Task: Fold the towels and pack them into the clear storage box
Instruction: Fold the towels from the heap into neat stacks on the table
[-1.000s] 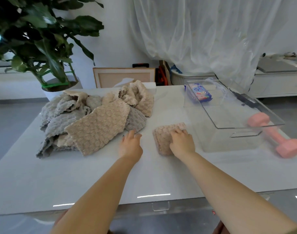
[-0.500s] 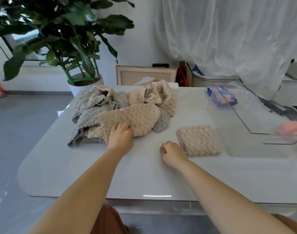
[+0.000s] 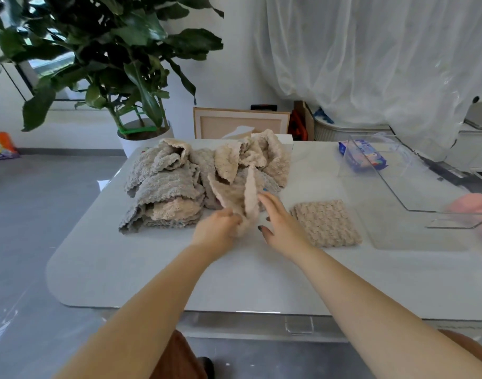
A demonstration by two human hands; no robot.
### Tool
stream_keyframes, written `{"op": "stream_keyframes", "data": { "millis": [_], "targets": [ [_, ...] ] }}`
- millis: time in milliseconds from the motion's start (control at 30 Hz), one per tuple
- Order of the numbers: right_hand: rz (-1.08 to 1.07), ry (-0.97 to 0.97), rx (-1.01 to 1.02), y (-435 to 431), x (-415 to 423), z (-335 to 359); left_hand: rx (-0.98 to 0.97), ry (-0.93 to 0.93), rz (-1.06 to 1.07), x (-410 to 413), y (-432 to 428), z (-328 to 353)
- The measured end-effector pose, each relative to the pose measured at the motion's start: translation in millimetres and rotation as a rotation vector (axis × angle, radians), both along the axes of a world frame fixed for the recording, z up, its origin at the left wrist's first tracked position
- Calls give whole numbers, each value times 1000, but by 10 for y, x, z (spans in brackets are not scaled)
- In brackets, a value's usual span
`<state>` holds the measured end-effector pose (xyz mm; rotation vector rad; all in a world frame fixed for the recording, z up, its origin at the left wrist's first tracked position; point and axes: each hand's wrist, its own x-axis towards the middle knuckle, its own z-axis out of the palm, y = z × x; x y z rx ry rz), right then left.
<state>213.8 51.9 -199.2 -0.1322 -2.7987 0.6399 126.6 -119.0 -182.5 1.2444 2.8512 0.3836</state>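
Note:
A heap of grey and beige towels [image 3: 179, 181] lies at the back left of the white table [image 3: 234, 280]. My left hand [image 3: 216, 232] is shut on a beige towel [image 3: 241, 192] and holds it lifted off the heap's front edge. My right hand [image 3: 281, 228] hovers just right of that towel, fingers spread and holding nothing. One folded beige towel [image 3: 327, 222] lies flat to the right of my right hand. The clear storage box [image 3: 404, 187] stands at the right side of the table.
A blue packet [image 3: 363, 157] shows at the far end of the box. A pink dumbbell [image 3: 478, 206] lies at the right edge. A large potted plant [image 3: 119, 77] stands behind the table's left corner, with a framed board [image 3: 240, 123] beside it.
My left hand closed on the beige towel and pulled it up and forward from the heap. My right hand left the folded towel and moved left toward the lifted one.

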Motion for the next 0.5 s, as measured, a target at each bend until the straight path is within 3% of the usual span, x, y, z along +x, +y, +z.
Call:
{"op": "stream_keyframes", "data": {
  "millis": [100, 267, 400, 500],
  "targets": [
    [84, -87, 126, 12, 150, -72, -9, -79, -147, 255, 12, -219],
    [35, -157, 64, 63, 522, -448, -9, -215, -180, 398, -119, -462],
    [-42, -178, -79, 87, 601, -532, -25, -295, -188, 411, -175, -484],
    [-324, -64, -366, 55, 613, -459, -121, -326, -215, 434, -191, -468]
  ]
}}
